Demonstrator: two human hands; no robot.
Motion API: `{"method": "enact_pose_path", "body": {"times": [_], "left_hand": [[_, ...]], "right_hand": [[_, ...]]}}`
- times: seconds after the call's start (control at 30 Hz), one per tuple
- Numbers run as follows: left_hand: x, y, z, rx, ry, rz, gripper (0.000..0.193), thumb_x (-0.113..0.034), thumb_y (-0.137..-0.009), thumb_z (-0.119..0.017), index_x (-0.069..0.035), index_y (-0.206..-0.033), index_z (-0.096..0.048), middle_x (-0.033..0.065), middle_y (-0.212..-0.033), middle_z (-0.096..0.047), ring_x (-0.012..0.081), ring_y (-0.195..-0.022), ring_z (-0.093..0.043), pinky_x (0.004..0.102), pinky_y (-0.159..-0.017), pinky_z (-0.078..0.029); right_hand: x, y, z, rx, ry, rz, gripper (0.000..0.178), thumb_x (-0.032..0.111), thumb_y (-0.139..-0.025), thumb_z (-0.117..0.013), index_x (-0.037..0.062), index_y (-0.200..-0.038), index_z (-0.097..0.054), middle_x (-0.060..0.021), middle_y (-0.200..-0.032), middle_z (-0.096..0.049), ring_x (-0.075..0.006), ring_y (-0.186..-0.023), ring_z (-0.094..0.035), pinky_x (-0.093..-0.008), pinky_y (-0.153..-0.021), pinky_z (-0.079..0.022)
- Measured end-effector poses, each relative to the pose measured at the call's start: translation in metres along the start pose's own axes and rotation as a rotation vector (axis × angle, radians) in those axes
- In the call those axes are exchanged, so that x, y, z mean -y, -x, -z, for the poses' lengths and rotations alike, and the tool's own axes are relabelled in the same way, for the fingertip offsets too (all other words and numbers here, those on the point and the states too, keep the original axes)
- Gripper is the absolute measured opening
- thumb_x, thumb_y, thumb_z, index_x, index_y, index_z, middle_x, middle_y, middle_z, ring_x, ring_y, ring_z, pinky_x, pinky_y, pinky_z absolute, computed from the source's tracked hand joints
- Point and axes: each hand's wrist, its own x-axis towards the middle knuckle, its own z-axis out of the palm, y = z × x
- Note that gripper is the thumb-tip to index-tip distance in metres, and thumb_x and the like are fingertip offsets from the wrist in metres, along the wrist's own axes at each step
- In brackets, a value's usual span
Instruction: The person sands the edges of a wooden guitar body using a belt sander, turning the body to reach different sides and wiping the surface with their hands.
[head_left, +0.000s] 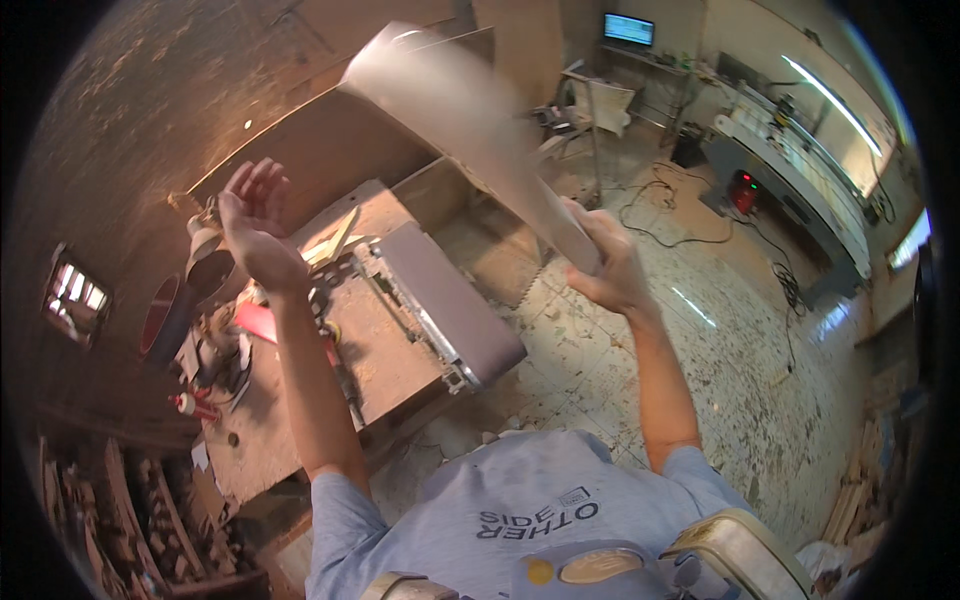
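Observation:
My right hand is wrapped round the narrow end of a long, pale, bat-shaped piece, smooth and blurred by motion. It is raised and slants away to the upper left, widening toward its far end. My left hand is up in the air at the left, fingers apart and slightly curled, holding nothing. Between and below my hands, a belt sander with a brownish belt stands at the right side of a dusty wooden workbench. The raised piece is above the sander, apart from it.
A lamp shade, a red-and-white bottle and wood offcuts are at the bench's left and back. Wood scraps fill a rack at lower left. Cables cross the debris-strewn floor toward a large machine table.

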Motion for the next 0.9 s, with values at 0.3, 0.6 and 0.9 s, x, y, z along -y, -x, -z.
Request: {"method": "enact_pose_path", "body": {"times": [0.3, 0.6, 0.9], "left_hand": [[0.038, 0.031, 0.050, 0.600, -1.027, 0.099, 0.055, -0.044, -0.104, -0.058, -0.003, -0.142, -0.063, 0.0132, -0.138, -0.068, 0.0304, -0.133, -0.060, 0.0424, -0.117, -0.041], [0.182, 0.130, 0.019, 0.941, -1.517, 0.212, 0.076, -0.070, -0.099, -0.047, -0.024, -0.160, -0.046, 0.0225, -0.169, -0.029, 0.0451, -0.157, -0.025, 0.0546, -0.127, -0.024], [0.206, 0.132, 0.007, 0.889, -1.530, 0.285, 0.083, -0.077, -0.096, -0.042, -0.026, -0.160, -0.046, 0.0211, -0.169, -0.033, 0.0433, -0.130, -0.052, 0.0457, -0.118, -0.036]], "right_hand": [[-0.034, 0.019, -0.003, 0.379, 0.504, 0.317, 0.103, 0.021, -0.060, -0.090, 0.0339, -0.154, -0.051, -0.0142, -0.130, -0.058, -0.0255, -0.080, -0.070, -0.0368, -0.068, -0.063], [-0.076, 0.057, -0.034, 0.469, 0.487, 0.316, 0.097, 0.015, -0.062, -0.082, 0.0268, -0.154, -0.053, -0.0127, -0.124, -0.057, -0.0268, -0.080, -0.068, -0.0371, -0.065, -0.059], [-0.100, 0.059, -0.047, 0.463, 0.411, 0.241, 0.097, 0.012, -0.062, -0.080, 0.0256, -0.154, -0.052, -0.0148, -0.132, -0.056, -0.0305, -0.085, -0.071, -0.0389, -0.067, -0.060]]}}
